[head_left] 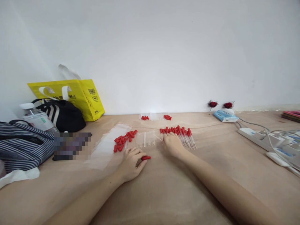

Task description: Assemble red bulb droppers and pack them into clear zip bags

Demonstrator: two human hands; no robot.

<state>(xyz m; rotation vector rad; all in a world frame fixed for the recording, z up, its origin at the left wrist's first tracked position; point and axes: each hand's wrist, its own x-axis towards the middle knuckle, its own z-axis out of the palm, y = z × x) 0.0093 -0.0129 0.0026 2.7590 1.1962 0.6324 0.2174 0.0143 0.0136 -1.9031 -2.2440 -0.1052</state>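
Observation:
My left hand (132, 162) rests low over the table, its thumb and fingers closed around a red rubber bulb (145, 158). My right hand (172, 143) is closed, fingertips down, and a thin clear dropper tube (158, 137) sticks out from it to the left. Just beyond and right of that hand lies a row of droppers (187, 140), clear tubes with red bulbs on their far ends. Between the hands several bare clear tubes (145, 139) lie side by side. Loose red bulbs (122, 142) are heaped beyond my left hand, partly on clear plastic bags (110, 143).
Against the wall sit more red bulbs (167, 117) and clear bags. At left stand a yellow bag (90, 103), a black bag (67, 115), a bottle (38, 118) and a striped bag (25, 143). A tissue pack (225, 116) and a power strip with cables (260, 137) are at right.

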